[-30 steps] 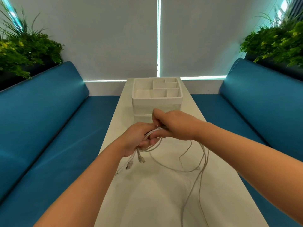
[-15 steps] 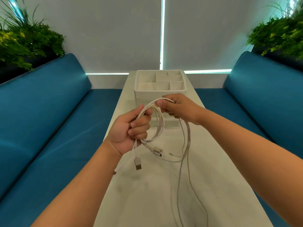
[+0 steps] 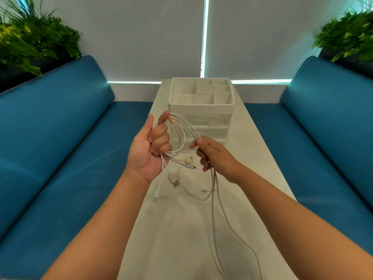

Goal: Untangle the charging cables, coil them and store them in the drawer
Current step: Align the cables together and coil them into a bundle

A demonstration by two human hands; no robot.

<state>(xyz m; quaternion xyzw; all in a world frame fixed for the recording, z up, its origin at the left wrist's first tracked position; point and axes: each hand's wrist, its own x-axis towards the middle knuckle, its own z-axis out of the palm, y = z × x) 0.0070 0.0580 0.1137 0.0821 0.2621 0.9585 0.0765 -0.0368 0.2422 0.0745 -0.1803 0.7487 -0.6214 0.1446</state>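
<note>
- The left hand (image 3: 148, 150) is up over the middle of the table (image 3: 260, 158), palm showing, fingers curled round a loop of white charging cables (image 3: 182, 136).
- The right hand (image 3: 214, 154) pinches the same loop on its other side, thumb against forefinger.
- Plug ends dangle below the left hand; long strands trail from the right hand toward the table's near edge.
- The drawer organiser (image 3: 201, 110) stands at the far end, drawers closed.

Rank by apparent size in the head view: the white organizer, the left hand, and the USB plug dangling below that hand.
1. white organizer
2. left hand, though it is nearer the camera, so its true size against the organizer is unsure
3. USB plug, clearly smallest
</note>
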